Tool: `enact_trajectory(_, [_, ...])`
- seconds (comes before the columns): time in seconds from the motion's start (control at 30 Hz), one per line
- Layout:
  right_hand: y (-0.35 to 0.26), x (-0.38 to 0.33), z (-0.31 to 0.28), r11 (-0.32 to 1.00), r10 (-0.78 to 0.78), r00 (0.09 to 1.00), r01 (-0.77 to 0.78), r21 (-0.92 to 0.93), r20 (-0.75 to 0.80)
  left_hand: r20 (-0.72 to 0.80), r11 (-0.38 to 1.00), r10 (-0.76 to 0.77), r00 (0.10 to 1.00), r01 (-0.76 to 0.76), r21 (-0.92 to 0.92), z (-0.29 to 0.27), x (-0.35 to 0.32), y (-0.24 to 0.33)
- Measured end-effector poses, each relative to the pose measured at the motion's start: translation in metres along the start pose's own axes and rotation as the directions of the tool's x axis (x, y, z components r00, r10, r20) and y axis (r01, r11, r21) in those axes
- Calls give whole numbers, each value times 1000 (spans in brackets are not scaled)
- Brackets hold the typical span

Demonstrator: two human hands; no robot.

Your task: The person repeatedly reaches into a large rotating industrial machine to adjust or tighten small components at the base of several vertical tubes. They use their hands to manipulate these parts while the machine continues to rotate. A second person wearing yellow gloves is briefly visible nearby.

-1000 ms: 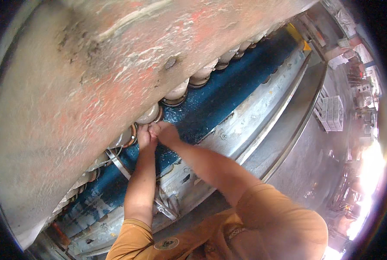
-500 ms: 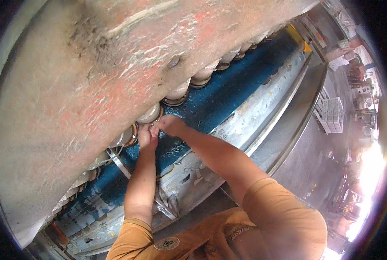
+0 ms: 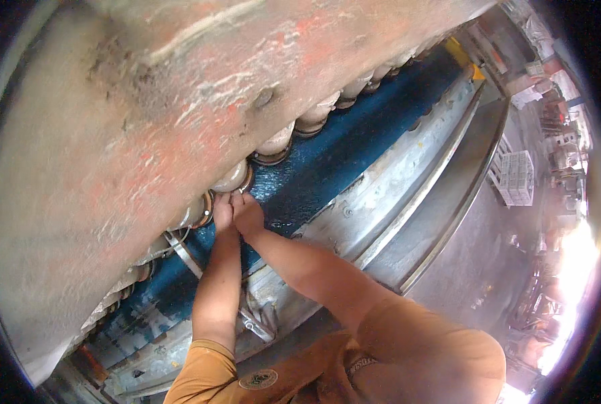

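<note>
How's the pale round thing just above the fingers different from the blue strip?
The pale round thing is whitish; the blue strip is deep blue. The pale round thing is short and bulging; the blue strip stretches long across the picture. Both are close to the left hand and right hand.

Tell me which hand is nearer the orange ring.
Left. The left hand is just right of the orange ring; the right hand is farther right, beyond the left hand.
</note>
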State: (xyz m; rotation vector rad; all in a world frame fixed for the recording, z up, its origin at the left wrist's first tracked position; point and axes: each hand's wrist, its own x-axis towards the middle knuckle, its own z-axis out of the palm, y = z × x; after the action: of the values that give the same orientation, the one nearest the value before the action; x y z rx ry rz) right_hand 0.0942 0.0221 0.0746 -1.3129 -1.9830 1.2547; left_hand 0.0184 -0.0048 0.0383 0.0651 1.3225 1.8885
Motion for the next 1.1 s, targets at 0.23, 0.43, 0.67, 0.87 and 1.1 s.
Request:
enact_trajectory(0.23, [-19, 5, -52, 998, 68, 969, -63, -29, 238, 91, 946, -144, 985, 164, -278, -17, -1, -2])
enact_trajectory(0.43, [-1, 62, -77, 930, -192, 822, 327, -169, 536, -5, 932, -194, 981, 182, -313, 40, -26, 27])
enact_trajectory(0.67, [7, 69, -54, 757, -329, 735, 581, -300, 593, 122, 923, -179, 976, 209, -324, -11, 2, -9])
enact_trajectory(0.87, [-11, -8, -3, 990, -9, 1000, 7, -138, -15, 206, 822, 192, 960, -272, 500, -12, 2, -3])
enact_trajectory(1.1, [20, 7, -43, 956, -239, 936, 273, -104, 258, 138, 941, -103, 985, 141, -307, 6, -7, 0])
